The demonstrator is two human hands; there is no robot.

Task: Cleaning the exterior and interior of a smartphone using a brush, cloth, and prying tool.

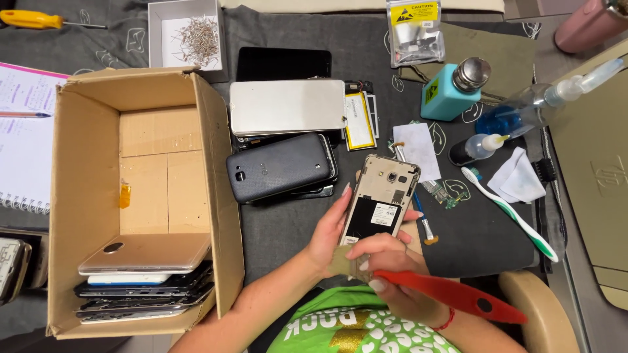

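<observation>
A: From the head camera, what's in the hands?

B: The left hand (pixel 327 238) cups one gold-framed phone with its back cover off (pixel 381 198) from the side, fingers wrapped round its edge, over the dark work mat (pixel 288 222). The right hand (pixel 392 271) has its fingers closed on one flat red plastic pry tool (pixel 458 295), tip at the phone's lower end.

A: Counts elsewhere?

B: One open brown cardboard box (pixel 140 196) at the left, with a stack of about five phones (pixel 144 284) in its near end. Beside the box, another pile: one dark grey phone back (pixel 280 167) on top, one silver rectangular back panel (pixel 286 106) behind it, one black slab (pixel 283 63) further back. One yellow-edged battery (pixel 360 121) lies just right of them.

A: Packages and labels?

B: One clear bag with a yellow rectangular warning label (pixel 415 33) at the top centre. One teal square pump bottle (pixel 451 89) carries a small yellow label. One white tray of small metal bits (pixel 186 36). One green-and-white toothbrush (pixel 510 212) at the right, one yellow-handled screwdriver (pixel 39 20) top left.
</observation>
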